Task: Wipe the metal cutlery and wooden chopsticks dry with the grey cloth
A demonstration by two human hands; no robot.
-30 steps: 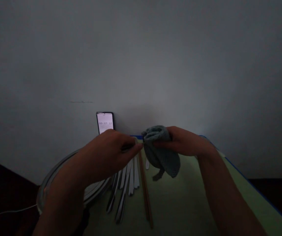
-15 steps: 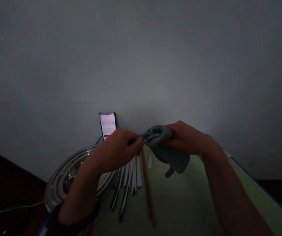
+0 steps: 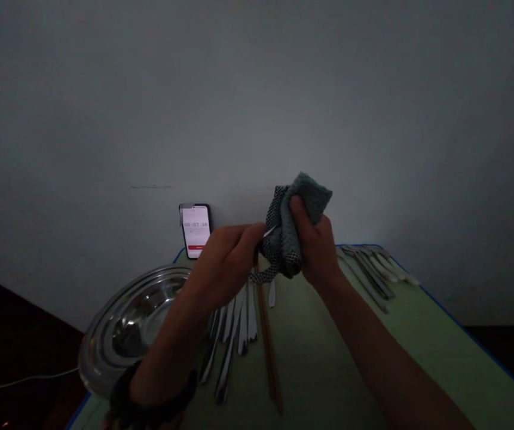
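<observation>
My right hand (image 3: 318,248) is closed round a grey-green cloth (image 3: 309,194) with a checked dark-and-white edging, its thumb pressed on the folds. My left hand (image 3: 234,254) pinches a thin shiny metal piece (image 3: 270,232), perhaps a piece of cutlery, that runs into the cloth. Most of it is hidden by fingers and fabric, so its kind cannot be told. Both hands are raised over the far part of the table. Below them lie several metal cutlery pieces (image 3: 242,328) and a pair of brown chopsticks (image 3: 268,352).
A steel basin (image 3: 100,334) stands at the left, partly behind my left forearm. A phone (image 3: 197,230) showing a timer leans on the wall (image 3: 257,107). More cutlery (image 3: 369,272), some pale-handled, lies at the table's far right. The green table (image 3: 329,370) has a blue edge.
My right hand has turned upward and raised the cloth, which hung down before. The left hand has stayed close to its place. The cutlery at the right has come into view.
</observation>
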